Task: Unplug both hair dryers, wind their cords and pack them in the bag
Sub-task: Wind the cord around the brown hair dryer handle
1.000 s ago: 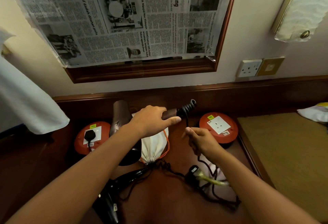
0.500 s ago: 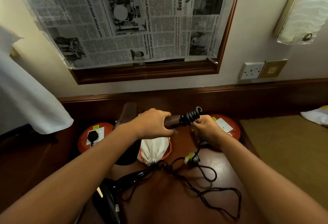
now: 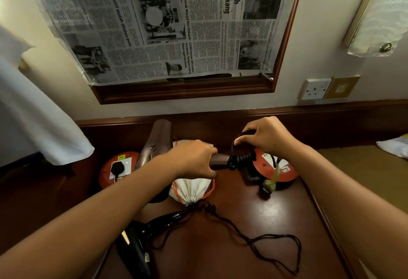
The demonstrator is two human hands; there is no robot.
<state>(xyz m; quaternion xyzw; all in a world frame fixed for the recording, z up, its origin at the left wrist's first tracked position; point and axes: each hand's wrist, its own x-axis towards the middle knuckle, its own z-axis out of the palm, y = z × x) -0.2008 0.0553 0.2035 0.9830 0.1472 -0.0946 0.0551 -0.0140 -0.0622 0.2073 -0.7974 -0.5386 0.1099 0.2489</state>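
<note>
My left hand (image 3: 194, 160) grips the handle of a brown hair dryer (image 3: 157, 144) held above the desk. My right hand (image 3: 267, 137) pinches a loop of that dryer's black cord (image 3: 240, 159) over the handle's end. Its plug (image 3: 252, 173), with a yellowish tie, hangs below in front of the right orange socket reel (image 3: 284, 169). A black hair dryer (image 3: 136, 243) lies at the desk's front left, its cord (image 3: 265, 243) sprawled across the wood. A white drawstring bag (image 3: 191, 188) lies under my left hand. A black plug (image 3: 117, 167) sits in the left orange reel (image 3: 106, 172).
The dark wooden desk (image 3: 231, 212) meets a raised back ledge. A newspaper-covered mirror (image 3: 165, 24) hangs above. A wall socket (image 3: 314, 88) is at the right, a white cloth (image 3: 33, 113) at the left, a tan surface (image 3: 364, 179) at the right.
My right hand has risen from the desk with the cord and brought it up over the handle's end. The plug has lifted off the desk and hangs by the right reel.
</note>
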